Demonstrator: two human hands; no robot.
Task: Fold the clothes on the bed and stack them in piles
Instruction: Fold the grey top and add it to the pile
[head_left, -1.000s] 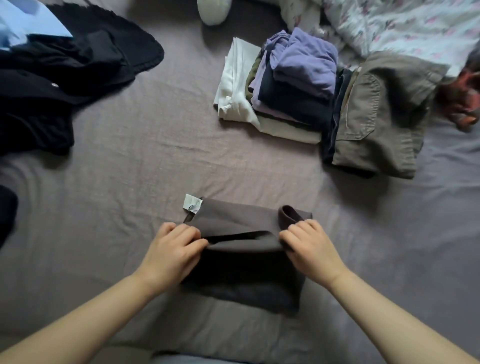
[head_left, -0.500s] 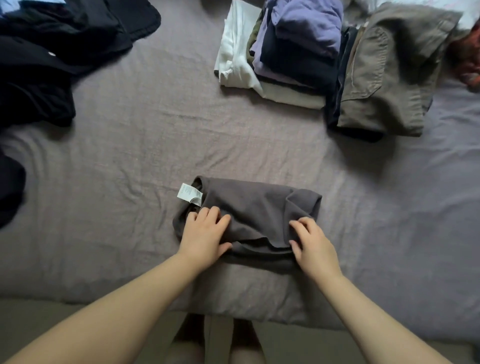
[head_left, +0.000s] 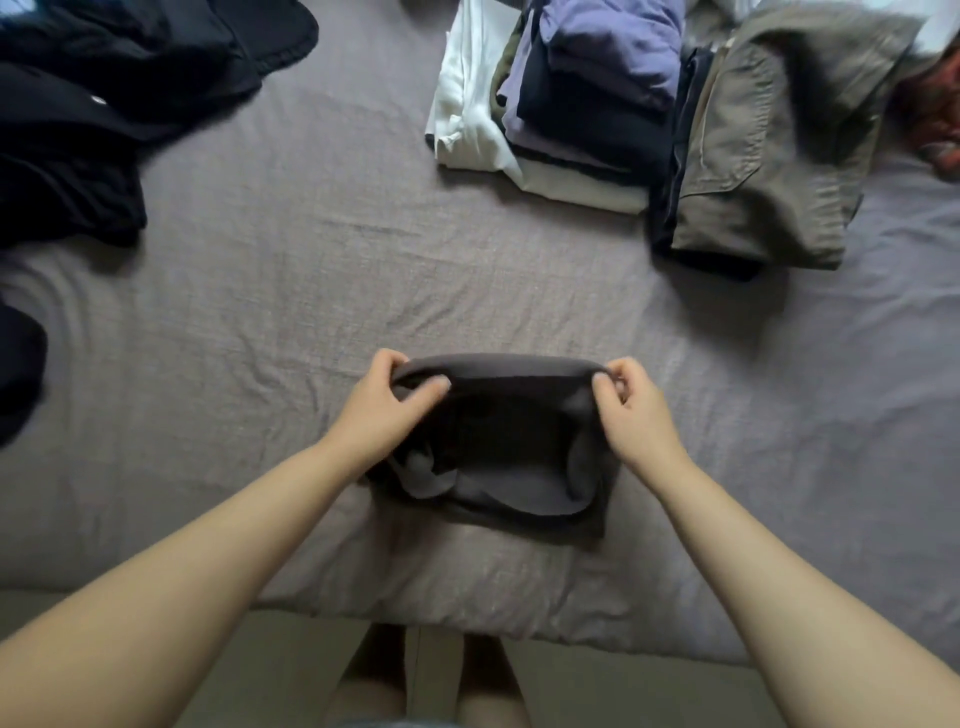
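Dark grey garment (head_left: 498, 447) at the near edge of the bed (head_left: 322, 291), centre of view, partly folded. Its far fold is lifted off the mattress and stretched between the two hands; the lower part lies bunched on the sheet below.

Left hand (head_left: 376, 410) pinches the far-left corner, thumb on the near face, fingers curled over the fold. Right hand (head_left: 631, 405) pinches the far-right corner the same way. Hands well apart, the garment's width between them.

Half a second ago both hands lay flat on top of the garment, pressing it to the bed; now they grip its far edge and have raised it. The white label seen at the left corner then no longer shows.

Beyond, far right: folded pile (head_left: 566, 98) of white, lilac and dark pieces, with folded khaki trousers (head_left: 769, 150) touching its right side. Far left: heap of black clothes (head_left: 93, 104), unfolded.
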